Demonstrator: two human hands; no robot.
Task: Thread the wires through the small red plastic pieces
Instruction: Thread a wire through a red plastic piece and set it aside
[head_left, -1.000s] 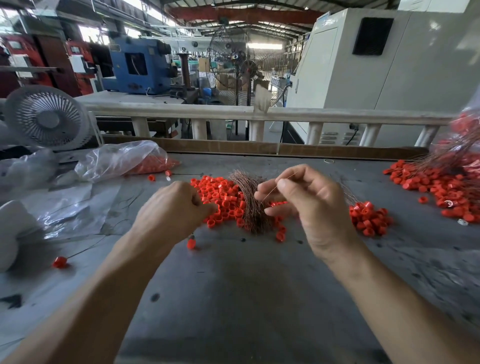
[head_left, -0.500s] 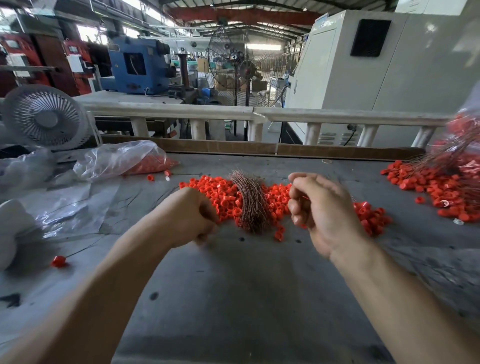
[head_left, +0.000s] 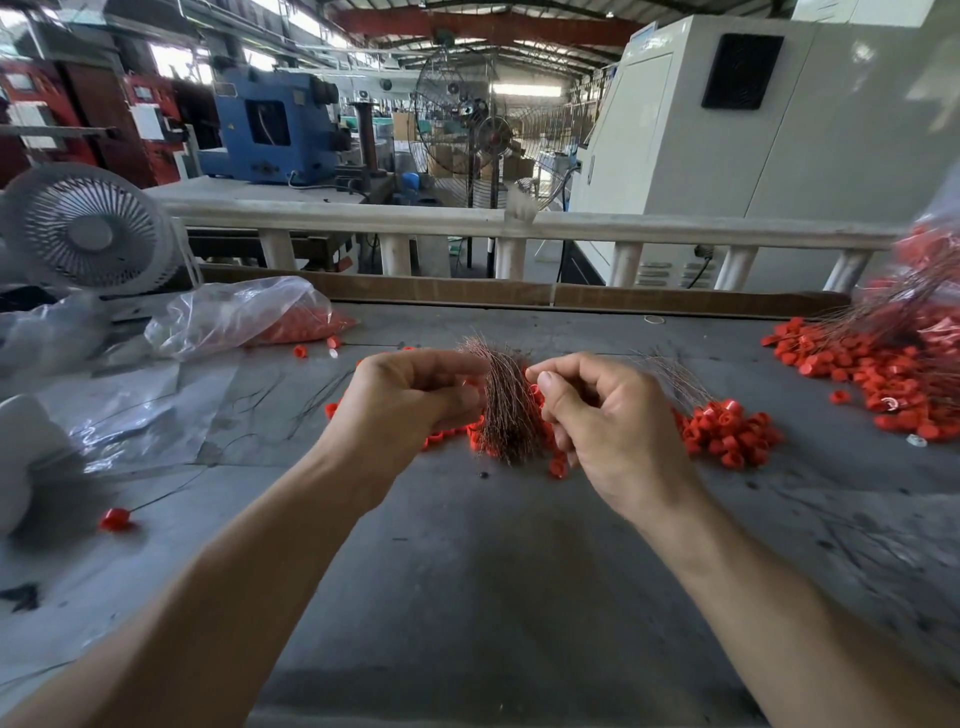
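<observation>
Mid-threading, I judge: left hand and right hand pinched narrow at wire bundle; contents unclear. Next: align wire with red piece.

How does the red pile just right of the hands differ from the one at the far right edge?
The near pile is small and compact; the far-right pile is larger and spread wide. The near pile has a few wires rising from it; the far-right pile carries a dense spray of wires. Both are small red plastic pieces on the grey table.
</observation>
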